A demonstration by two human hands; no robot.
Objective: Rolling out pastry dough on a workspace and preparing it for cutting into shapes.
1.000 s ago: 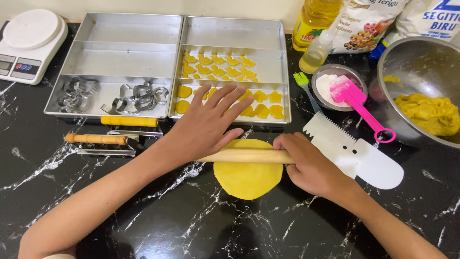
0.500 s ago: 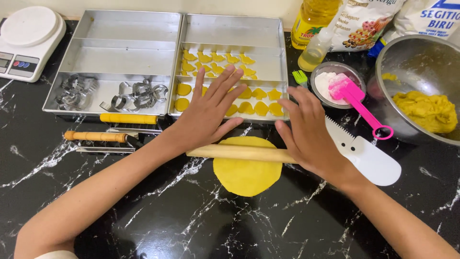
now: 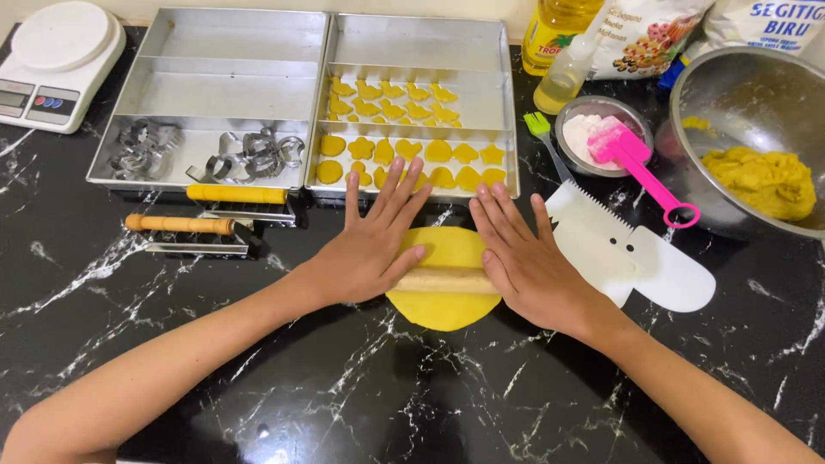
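Note:
A flat round of yellow dough (image 3: pixel 447 305) lies on the black marble counter. A wooden rolling pin (image 3: pixel 445 280) rests across it. My left hand (image 3: pixel 374 241) presses flat on the pin's left part, fingers spread and pointing away from me. My right hand (image 3: pixel 524 258) presses flat on the pin's right part, fingers straight. Most of the pin is hidden under both palms.
Two metal trays stand behind: the right tray (image 3: pixel 507 112) holds several yellow cut cookies, the left tray (image 3: pixel 112 163) holds metal cutters (image 3: pixel 249 155). A white scraper (image 3: pixel 636 258), pink spatula (image 3: pixel 640 163), flour bowl (image 3: pixel 571 120), steel bowl (image 3: pixel 730 94) of dough, scale (image 3: pixel 51 60) and two handled tools (image 3: pixel 180 225) surround them.
Both hands rolled the pin away across the dough and have now drawn it back toward the middle of the round; the palms now cover more of the pin.

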